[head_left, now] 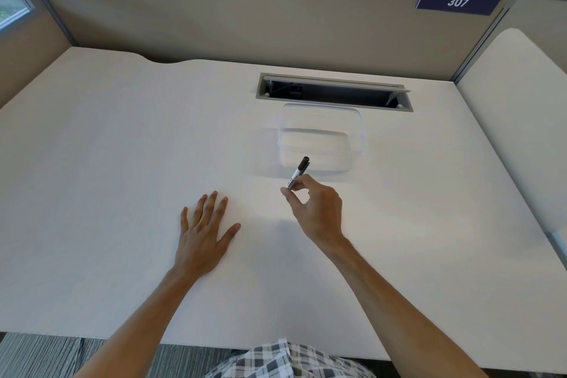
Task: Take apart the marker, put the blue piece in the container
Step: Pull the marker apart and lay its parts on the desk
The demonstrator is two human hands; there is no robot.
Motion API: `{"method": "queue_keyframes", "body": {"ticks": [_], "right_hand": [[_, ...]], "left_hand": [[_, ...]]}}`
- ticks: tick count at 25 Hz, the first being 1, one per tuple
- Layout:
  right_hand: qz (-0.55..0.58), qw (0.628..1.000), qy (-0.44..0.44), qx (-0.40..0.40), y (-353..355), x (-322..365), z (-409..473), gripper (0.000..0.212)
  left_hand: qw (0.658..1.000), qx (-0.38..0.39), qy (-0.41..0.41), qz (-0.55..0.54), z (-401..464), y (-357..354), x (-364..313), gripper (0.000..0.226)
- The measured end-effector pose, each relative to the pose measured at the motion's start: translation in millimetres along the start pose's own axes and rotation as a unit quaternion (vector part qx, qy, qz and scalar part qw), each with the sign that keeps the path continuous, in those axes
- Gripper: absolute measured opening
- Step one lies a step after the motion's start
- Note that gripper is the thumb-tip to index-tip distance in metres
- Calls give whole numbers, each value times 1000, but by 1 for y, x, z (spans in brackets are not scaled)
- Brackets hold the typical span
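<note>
The right hand [319,209] is pinching the lower end of the marker [298,172] between thumb and fingertips, holding it tilted with its black cap pointing toward 1 o'clock. The cap end is overlapping the near wall of the container [322,138] in the head view; whether it is touching cannot be told. No blue part of the marker is showing. The left hand [204,233] is lying flat on the worktop [107,163], fingers spread wide and holding nothing, at 9 o'clock from the right hand and well apart from it.

The container is a clear, lidless, rectangular tub sitting at 12 o'clock from the right hand. Nothing is lying between the marker and the container's open top. Just beyond the container, at 12 o'clock, a cable slot [334,92] with a grey frame is standing open in the worktop.

The worktop is white and matte. A beige partition [214,15] is running along its far edge, carrying a dark blue sign [458,2] reading 307 at 2 o'clock. Grey carpet [36,356] and checked fabric [288,360] are showing at the near edge.
</note>
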State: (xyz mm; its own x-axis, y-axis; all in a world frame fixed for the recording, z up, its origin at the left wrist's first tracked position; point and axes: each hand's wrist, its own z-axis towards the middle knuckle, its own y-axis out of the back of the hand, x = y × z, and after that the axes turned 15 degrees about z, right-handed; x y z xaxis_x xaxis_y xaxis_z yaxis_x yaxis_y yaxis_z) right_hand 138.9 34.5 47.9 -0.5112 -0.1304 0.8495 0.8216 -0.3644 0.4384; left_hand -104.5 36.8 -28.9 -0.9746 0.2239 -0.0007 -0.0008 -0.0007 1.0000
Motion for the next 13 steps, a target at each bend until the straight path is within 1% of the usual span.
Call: {"method": "queue_keyframes", "body": {"ticks": [2, 3, 5, 7, 10, 13], "right_hand": [[4, 1000, -9, -8, -1, -1, 0, 15], [-9, 1000, -19, 8, -3, -5, -3, 15], [-40, 996, -51, 68, -9, -15, -13, 14], [-43, 990, -89, 105, -13, -23, -20, 14], [-37, 989, -97, 106, -15, -25, -17, 15], [-26, 993, -88, 78, -9, -19, -12, 15]], "left_hand": [[1000, -1, -1, 2, 0, 0, -1, 75], [1000, -2, -1, 2, 0, 0, 0, 75], [1000, 0, 1, 7, 1, 0, 0, 75], [1000, 3, 2, 12, 1, -1, 0, 75], [1000, 0, 3, 5, 1, 0, 0, 75], [1000, -1, 3, 7, 1, -1, 0, 75]]}}
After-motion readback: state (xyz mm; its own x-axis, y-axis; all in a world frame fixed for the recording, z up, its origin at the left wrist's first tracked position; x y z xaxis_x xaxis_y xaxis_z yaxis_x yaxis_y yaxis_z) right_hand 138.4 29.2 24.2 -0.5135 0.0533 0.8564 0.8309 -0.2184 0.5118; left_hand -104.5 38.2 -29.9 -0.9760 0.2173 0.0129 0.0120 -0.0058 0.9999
